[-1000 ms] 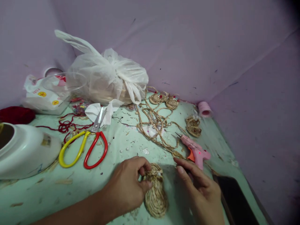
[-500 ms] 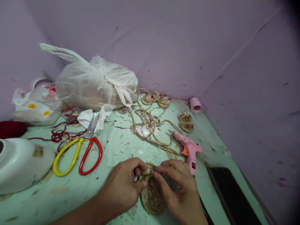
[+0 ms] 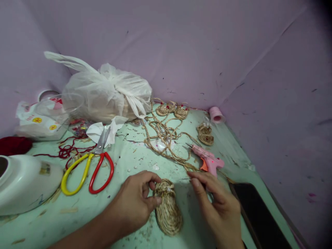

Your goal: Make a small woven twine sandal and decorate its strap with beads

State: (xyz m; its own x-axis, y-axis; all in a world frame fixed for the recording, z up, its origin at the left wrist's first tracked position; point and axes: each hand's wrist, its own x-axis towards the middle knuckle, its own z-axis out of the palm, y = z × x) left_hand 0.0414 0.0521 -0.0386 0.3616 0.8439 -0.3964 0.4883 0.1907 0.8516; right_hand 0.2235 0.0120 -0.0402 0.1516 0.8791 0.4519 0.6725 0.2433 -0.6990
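Observation:
A small woven straw slipper [image 3: 169,215] lies on the table before me, a pale bead-like spot on its strap. My left hand [image 3: 135,199] grips its left edge near the strap, thumb below and fingers above. To the right of the slipper, apart from it, is my right hand [image 3: 219,205], thumb and forefinger pinched together. Whatever is between those fingertips, if anything, is too small to make out. Just beyond them rests a pink glue gun [image 3: 207,159], its handle partly hidden by the hand. A braided straw cord [image 3: 166,140] lies tangled behind the slipper.
Scissors [image 3: 101,148] with yellow and red handles lie left, beside a white bottle [image 3: 28,183] and dark red yarn [image 3: 15,145]. A tied plastic bag [image 3: 109,93] stands at the back. Finished slippers [image 3: 205,134], a pink spool [image 3: 217,115] and a phone [image 3: 259,214] are rightward.
My right hand has left the slipper's strap and moved right, towards the glue gun, fingers still pinched. My left hand keeps its hold on the slipper, which now shows more fully.

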